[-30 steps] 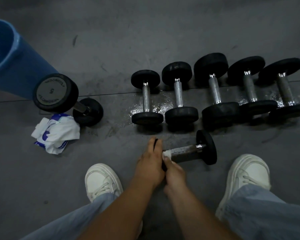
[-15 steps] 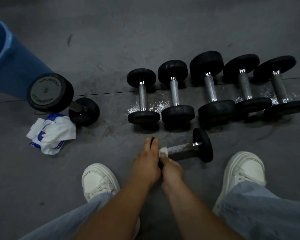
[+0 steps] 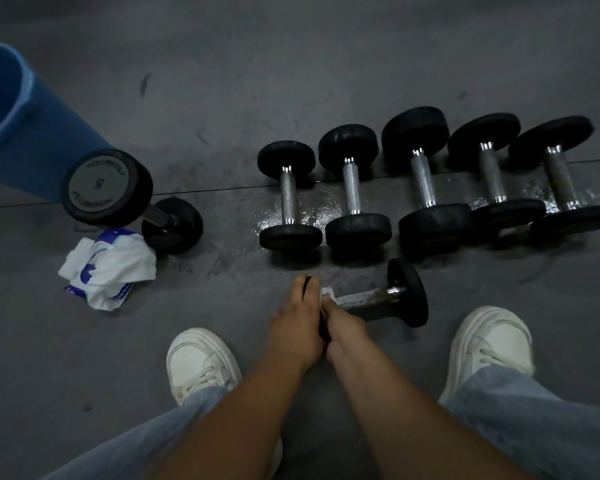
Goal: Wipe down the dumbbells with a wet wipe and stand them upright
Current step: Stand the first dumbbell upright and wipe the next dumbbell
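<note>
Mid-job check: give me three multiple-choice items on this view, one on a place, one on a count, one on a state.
1. The white-and-blue wipes pack lies:
A. beside the upright black dumbbell marked 5
B. in the blue bin
C. between the white shoes

2. Black dumbbells lying in the far row:
A. three
B. five
C. seven

3. The black metal-handled dumbbell at the left hand and right hand is:
A. standing upright
B. lying on its side
C. stacked on another dumbbell

Answers:
1 A, the pack sits right next to that dumbbell's lower end.
2 B, five handles show side by side.
3 B, its handle runs low along the floor, with a white wipe on it.
</note>
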